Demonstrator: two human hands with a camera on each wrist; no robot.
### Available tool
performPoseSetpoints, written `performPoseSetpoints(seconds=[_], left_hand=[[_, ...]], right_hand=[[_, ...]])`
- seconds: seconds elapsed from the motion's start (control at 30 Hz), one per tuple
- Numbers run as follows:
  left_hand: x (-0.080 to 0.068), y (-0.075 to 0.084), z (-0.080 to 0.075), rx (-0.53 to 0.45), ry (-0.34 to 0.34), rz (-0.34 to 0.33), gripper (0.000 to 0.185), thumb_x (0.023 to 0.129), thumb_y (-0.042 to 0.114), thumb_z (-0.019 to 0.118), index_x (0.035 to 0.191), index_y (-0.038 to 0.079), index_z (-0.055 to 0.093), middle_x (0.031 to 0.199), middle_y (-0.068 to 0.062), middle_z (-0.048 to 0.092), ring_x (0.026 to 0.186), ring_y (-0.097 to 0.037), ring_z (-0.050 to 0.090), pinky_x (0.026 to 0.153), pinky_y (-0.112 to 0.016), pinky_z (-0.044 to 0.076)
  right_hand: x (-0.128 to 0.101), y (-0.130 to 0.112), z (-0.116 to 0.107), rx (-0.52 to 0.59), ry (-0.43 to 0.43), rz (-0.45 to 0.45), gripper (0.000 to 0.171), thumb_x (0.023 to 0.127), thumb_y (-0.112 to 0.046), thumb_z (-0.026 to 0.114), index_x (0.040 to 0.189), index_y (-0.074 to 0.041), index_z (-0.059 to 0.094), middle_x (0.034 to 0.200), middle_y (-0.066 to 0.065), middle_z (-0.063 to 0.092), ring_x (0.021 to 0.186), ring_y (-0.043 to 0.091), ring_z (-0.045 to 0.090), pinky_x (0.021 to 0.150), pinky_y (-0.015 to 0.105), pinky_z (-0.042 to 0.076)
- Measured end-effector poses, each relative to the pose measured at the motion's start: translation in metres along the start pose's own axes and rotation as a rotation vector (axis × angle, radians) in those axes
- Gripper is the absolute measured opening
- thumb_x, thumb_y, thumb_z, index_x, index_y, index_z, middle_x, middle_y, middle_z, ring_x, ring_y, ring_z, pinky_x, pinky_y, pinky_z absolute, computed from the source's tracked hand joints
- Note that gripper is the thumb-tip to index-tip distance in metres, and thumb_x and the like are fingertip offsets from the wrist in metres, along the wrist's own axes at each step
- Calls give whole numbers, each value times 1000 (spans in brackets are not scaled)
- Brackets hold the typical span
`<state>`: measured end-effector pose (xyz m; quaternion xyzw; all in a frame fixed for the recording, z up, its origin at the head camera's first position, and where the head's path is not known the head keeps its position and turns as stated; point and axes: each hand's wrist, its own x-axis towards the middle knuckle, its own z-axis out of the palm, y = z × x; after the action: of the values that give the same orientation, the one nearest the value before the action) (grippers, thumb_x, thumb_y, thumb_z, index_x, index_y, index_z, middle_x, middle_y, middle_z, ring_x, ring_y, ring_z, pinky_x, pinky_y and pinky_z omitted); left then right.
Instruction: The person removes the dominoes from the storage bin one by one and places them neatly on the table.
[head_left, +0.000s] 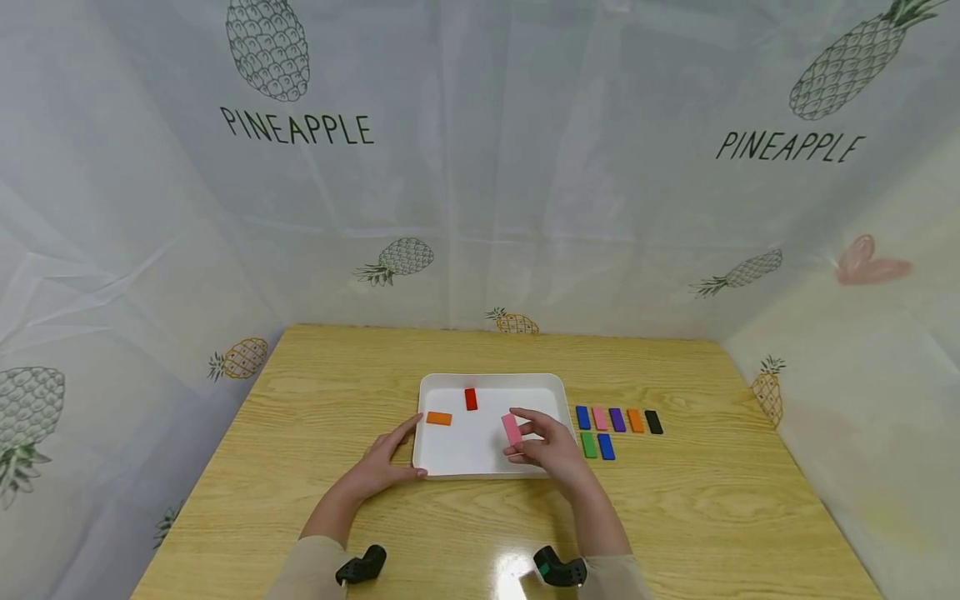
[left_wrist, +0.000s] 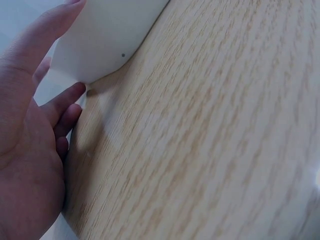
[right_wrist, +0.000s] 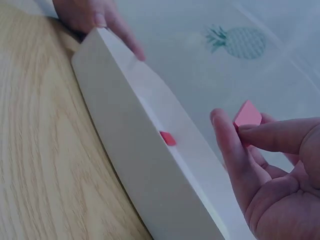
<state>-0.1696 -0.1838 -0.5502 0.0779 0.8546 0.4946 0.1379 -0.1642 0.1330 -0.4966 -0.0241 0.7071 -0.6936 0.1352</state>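
My right hand [head_left: 549, 447] is over the right part of a white tray [head_left: 480, 382]. Between its thumb and fingers it pinches a pink block [head_left: 512, 429], raised above the tray's rim in the right wrist view [right_wrist: 248, 114]. An orange block [head_left: 438, 418] lies near the tray's left side, and a red block [head_left: 471, 399] lies toward the back. My left hand [head_left: 384, 465] is at the tray's left end, fingers spread, with the thumb at the near corner and the index fingertip on the side rim.
Right of the tray, small blocks lie in two rows: a back row from a blue block [head_left: 583, 417] to a black block [head_left: 654, 422], and a green block [head_left: 588, 445] beside another blue block [head_left: 607, 447] in front. A pineapple-print curtain [head_left: 570, 208] surrounds the wooden table [head_left: 720, 517].
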Motion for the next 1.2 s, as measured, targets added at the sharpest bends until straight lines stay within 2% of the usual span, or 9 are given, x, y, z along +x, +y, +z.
performPoseSetpoints(seconds=[0.13, 0.37, 0.6, 0.83, 1.2], left_hand=[[0, -2, 0, 17, 5, 1, 94, 75, 33, 85, 153, 35, 33, 149, -9, 40, 137, -37, 25, 102, -69, 19], [0, -3, -1, 14, 3, 10, 94, 75, 33, 85, 153, 34, 33, 149, -7, 40, 137, -35, 26, 103, -68, 19], [1, -2, 0, 21, 8, 16, 94, 75, 33, 85, 153, 33, 34, 148, -8, 42, 136, -35, 28, 103, -67, 21], [0, -1, 1, 11, 7, 9, 93, 74, 34, 85, 152, 34, 34, 148, -8, 41, 138, -36, 25, 103, -68, 18], [0, 0, 1, 23, 12, 8, 94, 74, 33, 86, 152, 34, 34, 148, -8, 42, 137, -35, 25, 102, -68, 20]], right_hand=[[-4, 3, -10, 32, 48, 4, 54, 90, 13, 58, 141, -1, 48, 108, 21, 50, 90, 34, 69, 77, 37, 56], [-15, 6, -27, 55, 120, 32, 55, 91, 16, 54, 142, -3, 48, 109, 21, 48, 97, 43, 65, 78, 37, 56], [-27, 12, -41, 42, 180, 32, 54, 92, 13, 55, 142, -4, 49, 112, 21, 49, 95, 38, 66, 78, 37, 56], [-39, 15, -58, 23, 218, 39, 52, 93, 11, 53, 143, -5, 49, 116, 22, 49, 101, 39, 63, 81, 35, 55], [-50, 28, -83, 15, 239, 53, 58, 87, 12, 60, 142, -1, 48, 116, 21, 46, 85, 28, 65, 78, 37, 56]])
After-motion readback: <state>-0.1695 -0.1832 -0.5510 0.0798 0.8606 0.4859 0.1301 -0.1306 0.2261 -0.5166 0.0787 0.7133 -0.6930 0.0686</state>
